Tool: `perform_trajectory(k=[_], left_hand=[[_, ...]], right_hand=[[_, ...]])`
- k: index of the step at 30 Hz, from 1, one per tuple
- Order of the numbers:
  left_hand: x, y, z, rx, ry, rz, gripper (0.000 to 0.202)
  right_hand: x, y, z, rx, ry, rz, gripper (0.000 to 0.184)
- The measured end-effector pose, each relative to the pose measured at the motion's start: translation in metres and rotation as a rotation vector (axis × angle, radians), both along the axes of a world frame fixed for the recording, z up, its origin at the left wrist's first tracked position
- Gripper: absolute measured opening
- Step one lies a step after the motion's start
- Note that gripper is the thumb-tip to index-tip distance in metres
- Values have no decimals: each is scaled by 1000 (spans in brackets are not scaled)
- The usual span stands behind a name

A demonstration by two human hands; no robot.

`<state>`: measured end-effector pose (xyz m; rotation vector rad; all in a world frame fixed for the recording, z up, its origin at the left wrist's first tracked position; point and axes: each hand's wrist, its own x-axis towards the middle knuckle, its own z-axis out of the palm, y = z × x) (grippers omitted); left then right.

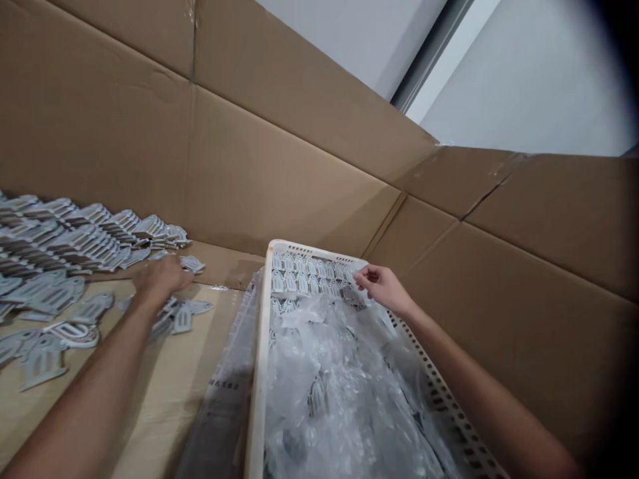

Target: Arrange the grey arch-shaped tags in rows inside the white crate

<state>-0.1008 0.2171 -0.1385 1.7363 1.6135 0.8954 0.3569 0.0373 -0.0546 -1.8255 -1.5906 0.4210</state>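
Observation:
My left hand (162,278) reaches over the cardboard among flat, pale grey slotted plates. Its fingers are mostly hidden and slightly blurred, so I cannot tell what they hold. Just past it lies a small bunch of slotted plates (192,264); more loose ones (182,316) spread below the wrist. My right hand (382,286) is over the right rim of a white plastic basket (263,372), thumb and fingers curled together in a pinch near the plates. Anything between those fingertips is too small to make out. Inside the basket, slotted plates (312,283) stand in rows at the far end.
Crumpled clear plastic sheeting (329,359) covers much of the basket. Stacked rows of slotted plates (74,236) line the left back. Tall cardboard walls (299,173) enclose the back and right. A grey printed sack or sheet (219,386) lies along the basket's left side.

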Motion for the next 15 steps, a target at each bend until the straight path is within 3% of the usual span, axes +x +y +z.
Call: perform_trajectory(k=[2,5,6,8,9,12,15], left_hand=[[18,-8,16,2,-26,-35,21],[46,-28,47,17,-156,-233,15],[54,-37,59,12,-244,-333,16],[69,-58,79,-81,-617,-653,19],[76,-69,87,-133,-755,-732,20],[97,-98,100,-270,-999,-839,25],[116,-115,101,-336,-1050,-846,35]], right_hand=[[-13,0,6,7,15,32,39],[-40,0,14,28,46,138,38],[-51,0,17,31,63,184,37],[-74,-1,22,32,105,283,33],[-85,-1,25,30,131,334,31],[-117,-2,30,56,200,463,30],[-139,-2,29,155,226,472,28]])
